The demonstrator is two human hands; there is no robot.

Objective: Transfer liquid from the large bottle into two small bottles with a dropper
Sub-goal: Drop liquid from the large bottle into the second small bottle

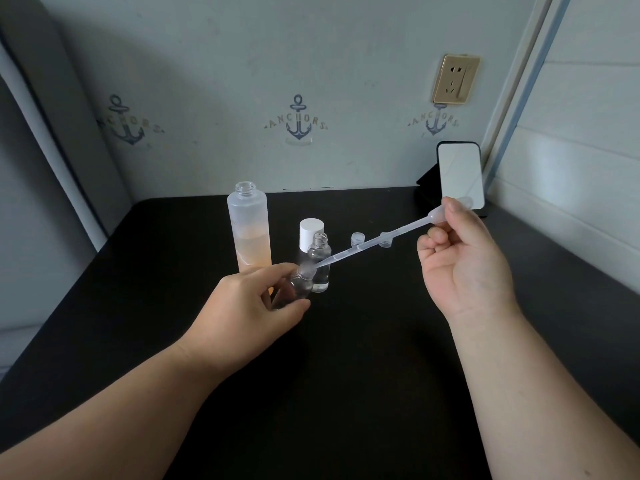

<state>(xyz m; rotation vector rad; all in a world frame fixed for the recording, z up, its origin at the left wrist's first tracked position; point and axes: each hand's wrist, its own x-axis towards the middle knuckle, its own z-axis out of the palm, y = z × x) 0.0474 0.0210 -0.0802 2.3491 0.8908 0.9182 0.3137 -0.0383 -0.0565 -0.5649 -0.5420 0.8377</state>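
Dim, soft daylight (wide-angle bending at edges)

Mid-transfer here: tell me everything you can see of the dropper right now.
The dropper is a long, slim pipette of translucent, whitish plastic with a soft bulb at its upper end. The right hand pinches that bulb. The stem slants down to the left, and its narrow tip sits at the mouth of the small clear bottle that the left hand holds tilted. It passes in front of the second small bottle and two small caps. Whether any liquid is inside cannot be told.
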